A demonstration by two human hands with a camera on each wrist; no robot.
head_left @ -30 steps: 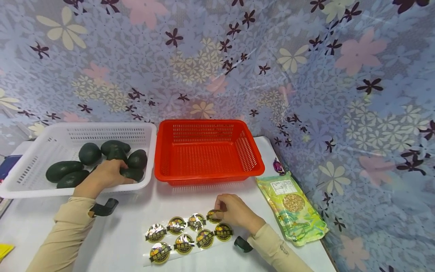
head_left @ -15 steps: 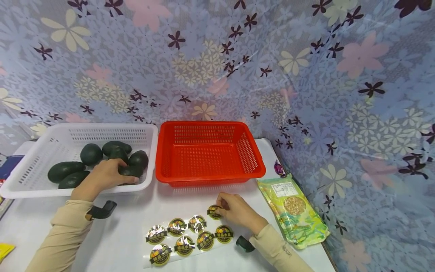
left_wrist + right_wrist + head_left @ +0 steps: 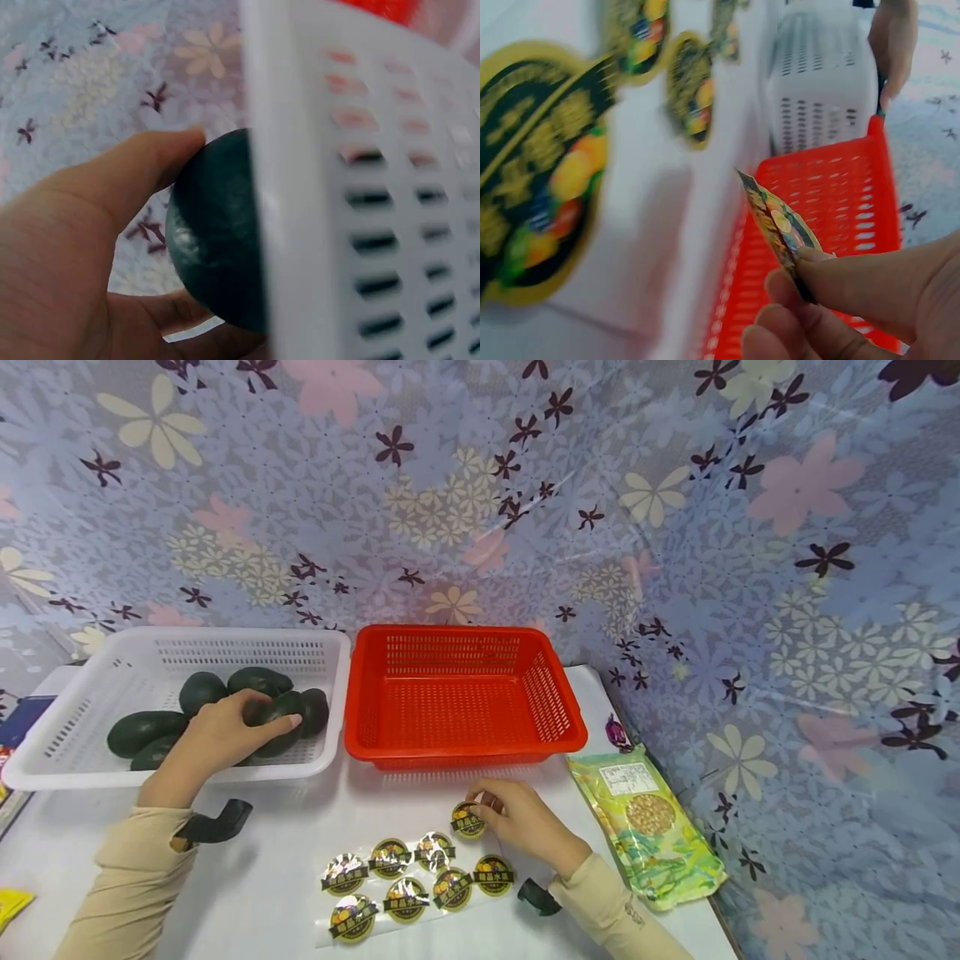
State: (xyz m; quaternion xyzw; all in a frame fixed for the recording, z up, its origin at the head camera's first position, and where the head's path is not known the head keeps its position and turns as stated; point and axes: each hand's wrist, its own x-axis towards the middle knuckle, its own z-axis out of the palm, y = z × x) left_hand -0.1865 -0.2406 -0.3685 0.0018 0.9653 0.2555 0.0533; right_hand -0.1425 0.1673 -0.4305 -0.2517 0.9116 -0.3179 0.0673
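Observation:
My left hand (image 3: 225,732) grips a dark green avocado (image 3: 281,723) at the right end of the white basket (image 3: 67,783). In the left wrist view, thumb and fingers curl round the avocado (image 3: 221,229), part of it hidden behind the basket wall (image 3: 375,225). Between thumb and fingertips, my right hand (image 3: 525,822) pinches a round black-and-gold sticker (image 3: 468,820). That sticker (image 3: 778,225) stands edge-up from the fingertips in the right wrist view. Just below lies a clear sheet (image 3: 390,930) bearing several more such stickers (image 3: 452,888).
A red basket (image 3: 465,748) stands beside the white one. Several other avocados (image 3: 147,732) lie in the white basket. On the right are a green-yellow bag (image 3: 649,827) and a purple wrapped candy (image 3: 617,732). A floral cloth (image 3: 480,510) hangs behind.
The right hand has peeled the sticker off the sheet's upper right corner and lifted it slightly. The left hand has raised an avocado from among the others.

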